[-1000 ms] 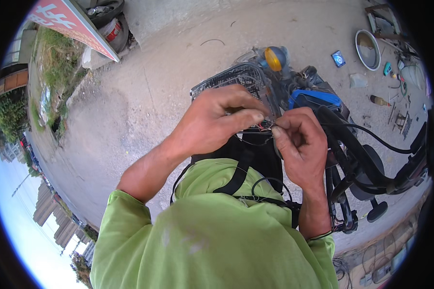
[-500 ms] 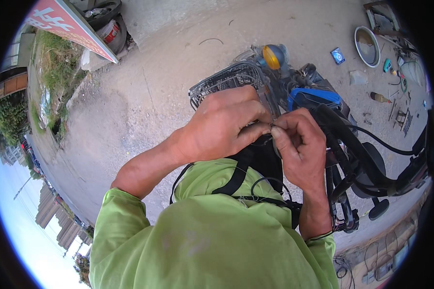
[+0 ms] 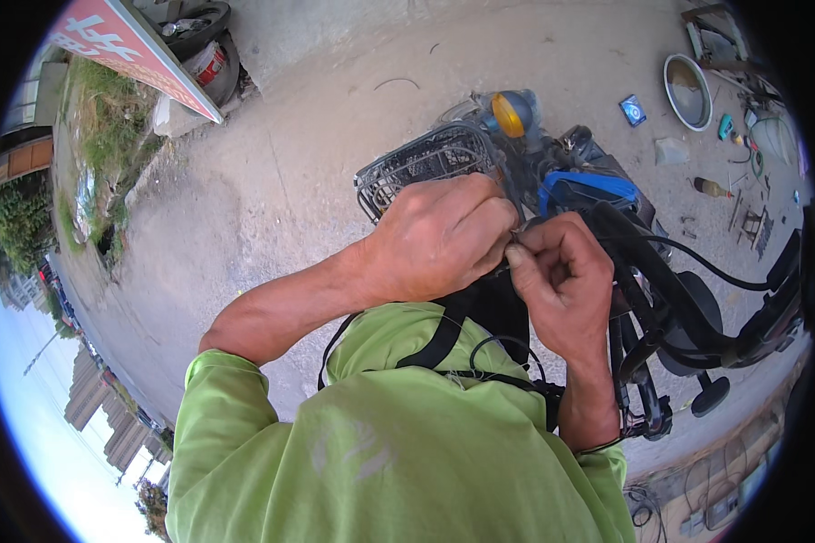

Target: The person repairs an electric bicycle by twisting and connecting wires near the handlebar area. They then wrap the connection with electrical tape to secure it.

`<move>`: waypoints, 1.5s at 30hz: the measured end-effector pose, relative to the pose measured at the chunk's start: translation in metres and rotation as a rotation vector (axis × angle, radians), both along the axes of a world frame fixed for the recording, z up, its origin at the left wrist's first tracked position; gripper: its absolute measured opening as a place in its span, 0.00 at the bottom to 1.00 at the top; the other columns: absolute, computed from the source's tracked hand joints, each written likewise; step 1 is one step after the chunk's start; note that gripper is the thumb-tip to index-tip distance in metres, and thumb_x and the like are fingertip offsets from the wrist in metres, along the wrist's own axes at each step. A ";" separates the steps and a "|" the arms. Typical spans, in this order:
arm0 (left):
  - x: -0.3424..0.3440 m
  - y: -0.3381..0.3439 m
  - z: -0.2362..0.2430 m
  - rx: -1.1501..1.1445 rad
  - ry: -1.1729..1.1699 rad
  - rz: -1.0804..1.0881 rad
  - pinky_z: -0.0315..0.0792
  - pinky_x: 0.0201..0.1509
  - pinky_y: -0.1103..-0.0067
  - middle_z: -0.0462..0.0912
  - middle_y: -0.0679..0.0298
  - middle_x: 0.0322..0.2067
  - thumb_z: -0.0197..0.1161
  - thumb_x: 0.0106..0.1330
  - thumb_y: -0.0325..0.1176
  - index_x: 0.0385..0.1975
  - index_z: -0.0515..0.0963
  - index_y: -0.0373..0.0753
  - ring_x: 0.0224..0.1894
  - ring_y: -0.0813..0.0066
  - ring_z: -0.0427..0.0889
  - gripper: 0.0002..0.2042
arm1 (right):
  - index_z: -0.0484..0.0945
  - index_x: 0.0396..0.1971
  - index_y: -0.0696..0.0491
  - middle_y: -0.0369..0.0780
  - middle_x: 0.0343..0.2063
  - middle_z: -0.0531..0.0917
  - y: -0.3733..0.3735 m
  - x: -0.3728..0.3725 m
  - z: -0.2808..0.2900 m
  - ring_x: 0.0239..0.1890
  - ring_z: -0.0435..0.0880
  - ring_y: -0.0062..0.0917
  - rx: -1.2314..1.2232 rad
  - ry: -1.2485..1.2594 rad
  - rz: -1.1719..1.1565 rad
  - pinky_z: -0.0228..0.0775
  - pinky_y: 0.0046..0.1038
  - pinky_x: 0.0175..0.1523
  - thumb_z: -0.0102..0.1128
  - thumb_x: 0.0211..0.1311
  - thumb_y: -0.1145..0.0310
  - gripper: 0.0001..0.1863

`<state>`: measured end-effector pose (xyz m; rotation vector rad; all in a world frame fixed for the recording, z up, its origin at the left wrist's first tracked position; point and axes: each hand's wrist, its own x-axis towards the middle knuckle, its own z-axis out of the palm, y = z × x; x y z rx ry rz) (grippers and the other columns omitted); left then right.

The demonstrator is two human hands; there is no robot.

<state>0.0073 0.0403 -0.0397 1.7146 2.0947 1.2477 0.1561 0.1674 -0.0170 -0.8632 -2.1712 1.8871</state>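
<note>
My left hand [image 3: 448,233] and my right hand [image 3: 566,276] meet in front of my chest, fingertips almost touching. Both are closed in a pinch around something small and dark, mostly covered by the fingers, so its kind does not show. Just beyond them stands a two-wheeled vehicle with a black wire front basket [image 3: 426,163], an amber-lensed lamp [image 3: 509,115] and a blue body panel [image 3: 589,187]. To the right of my right hand are its black handlebar parts [image 3: 670,262] and a round mirror [image 3: 711,395].
At the far right lie a metal basin [image 3: 687,91], a small blue box [image 3: 633,109], a clear plastic bag [image 3: 671,150], a bottle [image 3: 712,186] and scattered tools. A red sign [image 3: 136,56] leans at the upper left beside old tyres [image 3: 217,72]. Cables [image 3: 643,507] hang lower right.
My left hand has turned and shifted slightly right, its fingers now more curled toward the right hand's fingertips. My right hand has barely moved, still pinching.
</note>
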 end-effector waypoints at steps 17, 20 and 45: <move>0.013 -0.018 0.001 -0.153 -0.377 0.121 0.79 0.34 0.72 0.81 0.58 0.33 0.69 0.46 0.18 0.31 0.78 0.36 0.32 0.61 0.83 0.12 | 0.80 0.35 0.57 0.40 0.34 0.80 -0.003 0.001 -0.009 0.26 0.82 0.27 0.308 0.224 0.126 0.74 0.28 0.30 0.68 0.51 0.85 0.12; 0.011 -0.017 0.004 -0.222 -0.426 0.092 0.78 0.39 0.74 0.81 0.58 0.34 0.68 0.48 0.18 0.30 0.78 0.36 0.36 0.63 0.84 0.10 | 0.80 0.35 0.57 0.41 0.34 0.80 -0.002 0.002 -0.014 0.28 0.83 0.31 0.371 0.261 0.145 0.75 0.30 0.31 0.69 0.48 0.85 0.13; -0.015 -0.012 0.009 -0.254 -0.615 -0.089 0.74 0.51 0.71 0.80 0.60 0.37 0.71 0.55 0.24 0.34 0.83 0.37 0.42 0.62 0.81 0.08 | 0.81 0.31 0.55 0.39 0.33 0.82 -0.004 -0.001 -0.017 0.28 0.84 0.31 0.474 0.246 0.115 0.74 0.30 0.31 0.71 0.44 0.82 0.12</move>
